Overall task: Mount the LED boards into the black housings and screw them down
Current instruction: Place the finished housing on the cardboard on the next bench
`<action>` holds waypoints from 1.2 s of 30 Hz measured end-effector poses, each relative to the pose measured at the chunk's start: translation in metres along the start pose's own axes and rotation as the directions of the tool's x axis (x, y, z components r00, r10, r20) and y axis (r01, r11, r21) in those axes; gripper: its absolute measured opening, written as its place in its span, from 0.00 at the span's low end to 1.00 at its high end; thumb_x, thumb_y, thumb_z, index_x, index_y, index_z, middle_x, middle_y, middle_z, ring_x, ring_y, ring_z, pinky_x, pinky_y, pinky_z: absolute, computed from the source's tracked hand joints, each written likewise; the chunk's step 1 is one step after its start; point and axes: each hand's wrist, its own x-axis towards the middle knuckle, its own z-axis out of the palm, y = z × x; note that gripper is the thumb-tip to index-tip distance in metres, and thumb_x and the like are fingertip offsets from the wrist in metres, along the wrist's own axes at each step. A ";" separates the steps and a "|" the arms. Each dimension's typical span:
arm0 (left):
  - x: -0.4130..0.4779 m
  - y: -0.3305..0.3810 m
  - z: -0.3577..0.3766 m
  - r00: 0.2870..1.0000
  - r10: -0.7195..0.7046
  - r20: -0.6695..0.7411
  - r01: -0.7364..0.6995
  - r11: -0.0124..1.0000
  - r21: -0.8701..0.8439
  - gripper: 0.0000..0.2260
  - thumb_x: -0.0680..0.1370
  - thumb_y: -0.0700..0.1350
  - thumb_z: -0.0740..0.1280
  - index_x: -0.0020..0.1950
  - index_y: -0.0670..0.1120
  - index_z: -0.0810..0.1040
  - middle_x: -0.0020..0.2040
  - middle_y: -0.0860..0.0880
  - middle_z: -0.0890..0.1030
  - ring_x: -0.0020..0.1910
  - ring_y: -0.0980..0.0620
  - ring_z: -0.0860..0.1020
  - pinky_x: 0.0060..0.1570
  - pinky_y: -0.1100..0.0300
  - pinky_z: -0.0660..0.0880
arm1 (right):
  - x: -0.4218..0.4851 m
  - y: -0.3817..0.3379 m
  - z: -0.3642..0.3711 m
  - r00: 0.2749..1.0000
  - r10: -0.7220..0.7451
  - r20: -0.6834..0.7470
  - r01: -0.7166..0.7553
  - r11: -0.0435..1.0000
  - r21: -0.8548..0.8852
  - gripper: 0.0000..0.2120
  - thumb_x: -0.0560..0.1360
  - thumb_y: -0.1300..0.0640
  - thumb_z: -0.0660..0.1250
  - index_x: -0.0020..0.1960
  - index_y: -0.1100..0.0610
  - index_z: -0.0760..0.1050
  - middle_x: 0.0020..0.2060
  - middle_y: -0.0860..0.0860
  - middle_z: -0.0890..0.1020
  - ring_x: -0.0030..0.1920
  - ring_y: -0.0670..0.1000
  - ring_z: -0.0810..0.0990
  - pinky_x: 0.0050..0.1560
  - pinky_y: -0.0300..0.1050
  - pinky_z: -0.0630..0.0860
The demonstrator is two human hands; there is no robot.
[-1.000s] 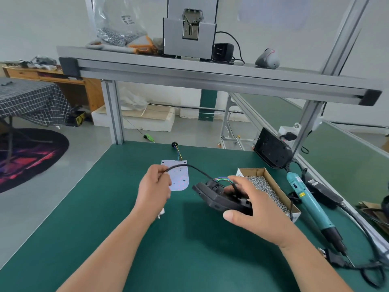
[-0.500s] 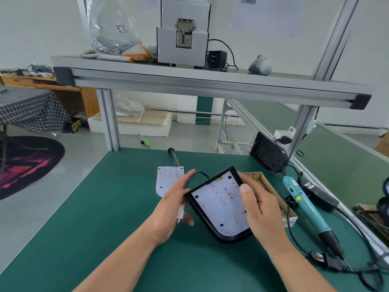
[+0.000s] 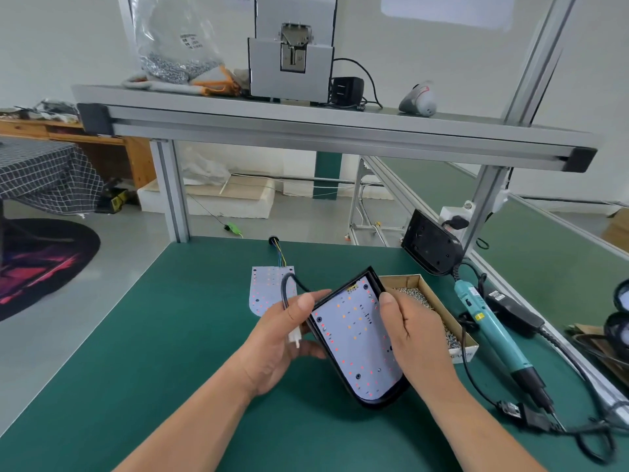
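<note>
Green bench mat (image 3: pixel 170 335): black housing (image 3: pixel 377 401), LED board (image 3: pixel 357 335) seated, gripped by left hand (image 3: pixel 282 338) and right hand (image 3: pixel 415 338) at opposite rims. Long axis slants away from me. Screwdriver (image 3: pixel 490 332) lies rightward; I judge right hand nearer.

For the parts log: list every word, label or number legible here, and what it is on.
No text can be quoted; all of it is too small or blurred.
Plastic bag: dark print, unreadable.
Electric screwdriver: labels, unreadable.
Black adapter: white label, unreadable.
Cardboard box: print on its side, unreadable.
LED board in the black housing: yellow marks at its top, unreadable.
</note>
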 end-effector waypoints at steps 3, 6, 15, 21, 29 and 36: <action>0.001 0.001 -0.002 0.999 -0.032 0.006 0.032 0.999 0.024 0.26 0.74 0.60 0.72 0.65 0.44 0.85 0.61 0.38 0.85 0.57 0.43 0.83 0.53 0.48 0.81 | 0.000 0.002 0.002 0.999 -0.050 -0.003 0.050 0.997 -0.062 0.16 0.83 0.40 0.52 0.36 0.37 0.62 0.34 0.37 0.75 0.34 0.42 0.71 0.35 0.41 0.62; 0.001 0.004 -0.005 0.998 -0.059 -0.007 0.059 0.998 0.000 0.23 0.74 0.57 0.73 0.61 0.42 0.86 0.59 0.39 0.86 0.56 0.44 0.84 0.52 0.50 0.82 | 0.000 0.002 0.004 0.999 -0.043 -0.007 0.042 0.996 -0.083 0.18 0.83 0.39 0.52 0.35 0.40 0.60 0.29 0.44 0.70 0.32 0.46 0.69 0.33 0.48 0.63; 0.004 0.001 -0.007 0.996 -0.053 -0.077 0.055 0.998 0.023 0.13 0.79 0.53 0.71 0.54 0.46 0.89 0.59 0.43 0.87 0.58 0.48 0.85 0.54 0.57 0.81 | -0.001 -0.004 0.002 1.000 0.001 0.021 0.001 0.998 -0.058 0.21 0.83 0.39 0.52 0.36 0.48 0.63 0.30 0.46 0.71 0.33 0.49 0.69 0.34 0.50 0.66; 0.006 -0.001 -0.010 0.998 -0.058 0.000 0.057 0.995 0.076 0.24 0.85 0.62 0.60 0.65 0.46 0.85 0.64 0.43 0.85 0.64 0.45 0.84 0.56 0.51 0.83 | 0.005 -0.001 -0.008 0.944 0.140 0.300 -0.176 0.980 0.097 0.13 0.76 0.35 0.64 0.42 0.42 0.77 0.29 0.38 0.75 0.31 0.42 0.72 0.34 0.37 0.67; 0.011 -0.014 -0.002 0.932 0.156 -0.326 0.034 0.861 0.508 0.01 0.88 0.49 0.60 0.57 0.53 0.70 0.47 0.46 0.83 0.28 0.47 0.78 0.28 0.51 0.78 | 0.010 -0.005 -0.019 0.855 0.331 0.400 -0.507 0.700 0.503 0.06 0.80 0.49 0.73 0.52 0.50 0.86 0.52 0.54 0.89 0.54 0.59 0.87 0.63 0.64 0.80; 0.001 -0.025 0.016 0.998 0.027 0.049 -0.049 0.003 0.999 0.06 0.78 0.43 0.59 0.43 0.52 0.65 0.40 0.51 0.76 0.41 0.43 0.72 0.41 0.55 0.69 | 0.001 -0.012 -0.004 0.820 0.332 0.467 -0.572 0.435 0.695 0.15 0.75 0.47 0.73 0.58 0.53 0.86 0.57 0.59 0.87 0.56 0.60 0.87 0.52 0.54 0.84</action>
